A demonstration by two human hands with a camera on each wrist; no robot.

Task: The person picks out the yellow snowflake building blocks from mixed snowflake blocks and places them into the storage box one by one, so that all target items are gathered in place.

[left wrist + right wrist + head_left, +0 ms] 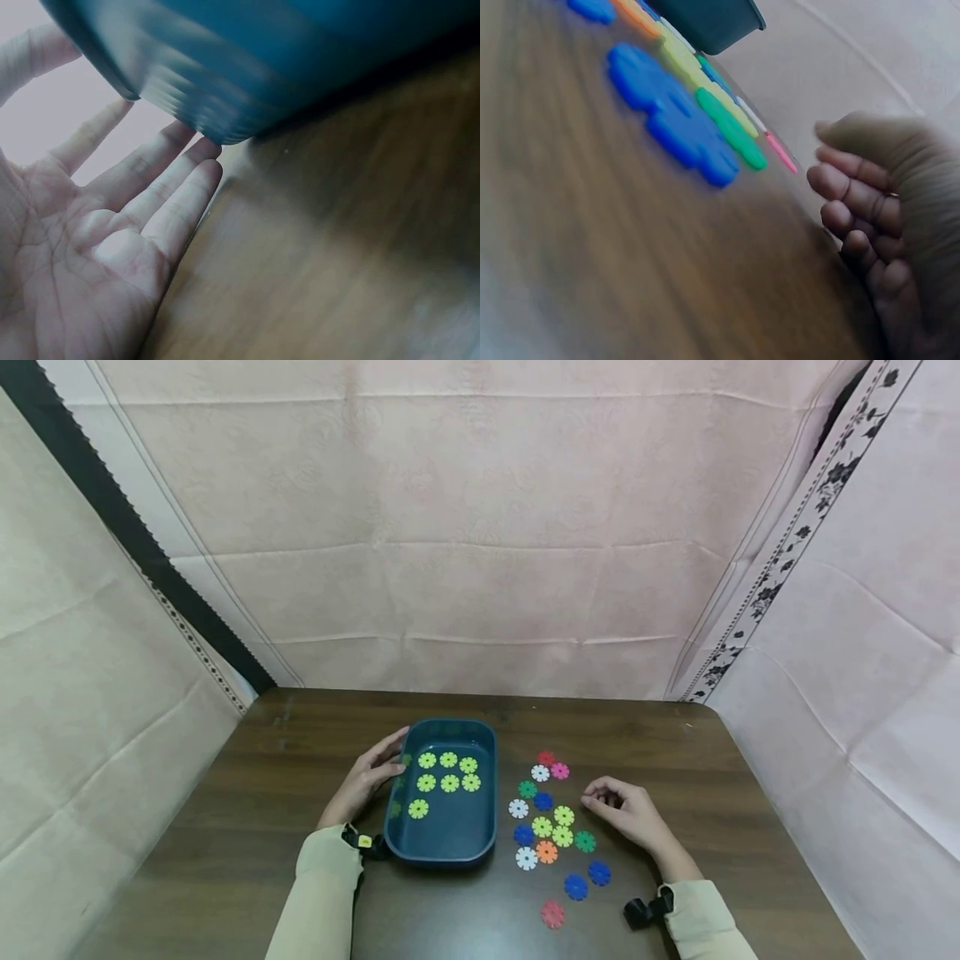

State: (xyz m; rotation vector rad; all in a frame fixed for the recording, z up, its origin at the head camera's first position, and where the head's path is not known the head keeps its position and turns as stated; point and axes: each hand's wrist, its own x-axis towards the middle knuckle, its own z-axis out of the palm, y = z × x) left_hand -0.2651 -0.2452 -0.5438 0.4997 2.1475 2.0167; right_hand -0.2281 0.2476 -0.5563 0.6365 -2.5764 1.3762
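- Here, the left hand [369, 775] lay flat, fingers straight, against the dark teal plastic tray [442, 852] holding seven lime-green flower-shaped discs [448, 772].
- The right hand [626, 810], loosely curled and empty, rested on the dark wooden surface [247, 827] beside scattered multicoloured discs [551, 827].
- Sorting seemed underway; picking up another lime disc [563, 816] would require a fingertip pinch.

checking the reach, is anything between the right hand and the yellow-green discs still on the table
Nothing visible. The right hand rests on bare table just right of the loose discs; the nearest yellow-green disc lies beside its fingertips, with open wood between.
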